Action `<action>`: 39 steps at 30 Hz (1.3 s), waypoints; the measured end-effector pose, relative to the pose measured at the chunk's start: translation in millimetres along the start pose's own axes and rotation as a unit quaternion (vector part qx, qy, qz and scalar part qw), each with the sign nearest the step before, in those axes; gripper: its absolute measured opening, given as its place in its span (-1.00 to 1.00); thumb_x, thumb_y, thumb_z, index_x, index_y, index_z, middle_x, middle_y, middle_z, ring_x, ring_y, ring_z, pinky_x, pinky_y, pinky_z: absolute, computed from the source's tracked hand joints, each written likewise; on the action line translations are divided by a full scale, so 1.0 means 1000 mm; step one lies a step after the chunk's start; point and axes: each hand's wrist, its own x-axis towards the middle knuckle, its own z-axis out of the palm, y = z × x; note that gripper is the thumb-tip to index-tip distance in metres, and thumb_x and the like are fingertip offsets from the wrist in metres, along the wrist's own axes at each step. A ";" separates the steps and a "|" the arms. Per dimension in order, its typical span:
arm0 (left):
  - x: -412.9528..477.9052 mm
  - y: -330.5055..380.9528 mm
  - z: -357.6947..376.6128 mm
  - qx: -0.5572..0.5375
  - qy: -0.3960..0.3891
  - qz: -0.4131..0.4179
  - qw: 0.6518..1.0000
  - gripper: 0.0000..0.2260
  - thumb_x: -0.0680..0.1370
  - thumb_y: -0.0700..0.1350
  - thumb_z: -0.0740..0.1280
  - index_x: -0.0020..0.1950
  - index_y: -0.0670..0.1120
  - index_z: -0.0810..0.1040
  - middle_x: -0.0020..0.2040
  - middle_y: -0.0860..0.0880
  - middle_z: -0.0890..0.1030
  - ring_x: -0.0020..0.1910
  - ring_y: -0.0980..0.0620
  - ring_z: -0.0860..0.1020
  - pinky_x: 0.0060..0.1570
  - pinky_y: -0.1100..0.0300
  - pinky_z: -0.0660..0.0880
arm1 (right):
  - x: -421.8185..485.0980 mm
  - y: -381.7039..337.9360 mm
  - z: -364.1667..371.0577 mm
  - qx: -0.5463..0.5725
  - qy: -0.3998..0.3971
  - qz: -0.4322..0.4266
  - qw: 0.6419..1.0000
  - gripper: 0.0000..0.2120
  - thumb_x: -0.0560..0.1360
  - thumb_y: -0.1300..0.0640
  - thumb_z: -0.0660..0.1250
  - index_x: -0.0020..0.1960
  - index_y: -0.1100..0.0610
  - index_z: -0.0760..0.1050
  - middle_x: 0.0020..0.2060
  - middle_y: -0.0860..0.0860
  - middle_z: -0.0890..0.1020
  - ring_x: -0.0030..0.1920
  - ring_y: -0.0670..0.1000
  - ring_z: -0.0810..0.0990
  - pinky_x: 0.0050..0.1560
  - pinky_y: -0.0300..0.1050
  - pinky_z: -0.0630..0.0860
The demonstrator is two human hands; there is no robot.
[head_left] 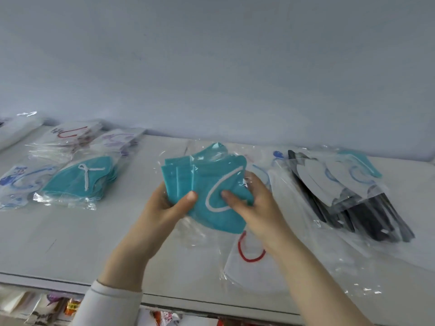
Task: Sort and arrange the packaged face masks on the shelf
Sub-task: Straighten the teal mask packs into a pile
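Both my hands hold a bunch of teal face masks in clear wrappers (207, 180) above the middle of the white shelf (70, 243). My left hand (169, 201) grips the bunch's left side, thumb on top. My right hand (249, 198) grips the right side, thumb pressed on the front mask by its white ear loop. A sorted pile of teal masks (82, 182) lies at the left. Under my right wrist lies a white mask with a red loop (249, 262).
Piles of white masks with blue (18, 184), red (68, 135) and purple (120, 140) loops lie at the left. A mixed heap of black, white and teal packs (348, 191) lies at the right. The wall stands behind. Goods show below the shelf's front edge.
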 end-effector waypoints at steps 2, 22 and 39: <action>-0.005 0.006 -0.005 0.044 -0.004 0.019 0.999 -0.25 0.05 0.48 0.42 0.01 -0.01 0.48 -0.18 0.25 0.67 -0.17 0.32 0.61 -0.23 0.46 0.50 | -0.001 0.004 0.013 0.016 0.007 -0.028 0.999 -0.75 0.43 0.22 0.42 0.02 0.01 0.44 -0.03 -0.05 0.63 -0.03 -0.11 0.64 -0.06 -0.24 0.56; -0.051 -0.022 -0.033 0.137 0.161 0.059 0.976 -0.67 0.38 0.08 0.33 0.09 0.07 0.36 -0.01 0.28 0.55 0.02 0.20 0.55 0.02 0.09 0.53 | -0.017 0.032 0.067 -0.070 -0.056 -0.048 0.995 -0.72 0.51 0.26 0.31 -0.04 -0.08 0.30 -0.03 -0.18 0.45 0.05 -0.20 0.50 -0.02 -0.43 0.45; -0.299 0.011 -0.134 0.062 0.471 -0.092 0.875 -0.75 0.46 -0.07 0.40 0.11 -0.06 0.51 -0.08 0.09 0.67 -0.04 0.13 0.61 -0.06 0.27 0.56 | -0.147 0.063 0.212 -0.108 -0.405 0.048 0.907 -0.83 0.40 0.11 0.43 -0.08 0.01 0.47 -0.22 -0.09 0.60 -0.20 -0.17 0.58 -0.22 -0.32 0.53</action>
